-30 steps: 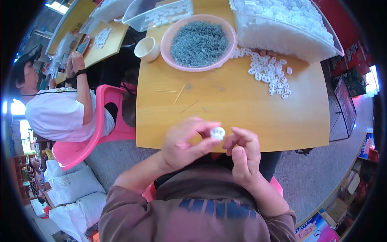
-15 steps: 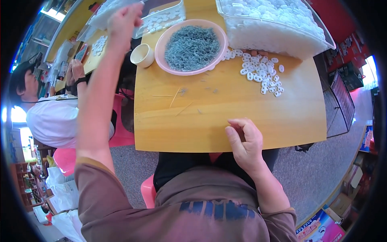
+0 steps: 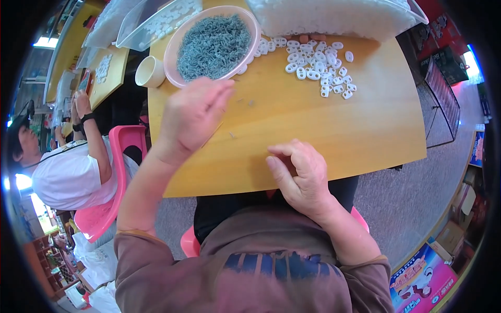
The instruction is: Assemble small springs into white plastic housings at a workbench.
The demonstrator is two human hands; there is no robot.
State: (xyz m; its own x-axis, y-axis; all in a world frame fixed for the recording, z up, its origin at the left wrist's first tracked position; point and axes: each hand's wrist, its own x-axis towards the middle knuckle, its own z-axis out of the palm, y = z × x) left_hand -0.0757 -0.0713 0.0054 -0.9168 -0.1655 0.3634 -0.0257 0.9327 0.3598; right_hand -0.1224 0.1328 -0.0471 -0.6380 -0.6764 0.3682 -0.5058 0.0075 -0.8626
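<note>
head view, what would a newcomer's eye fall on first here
Most likely the pink bowl heaped with grey-blue pieces, at the far left of the table. Next, perhaps, the scatter of small white pieces to its right, many with holes, in front of a clear bin of white contents. The blurred left hand is at the bowl's near side, the right hand at the table's near edge.

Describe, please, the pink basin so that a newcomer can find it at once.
Look at the yellow wooden table. Near its far left corner, a round basin stands between a cream cup on the left and a big clear bin on the right. Of these, it alone is pink and holds small grey-blue pieces.
</note>
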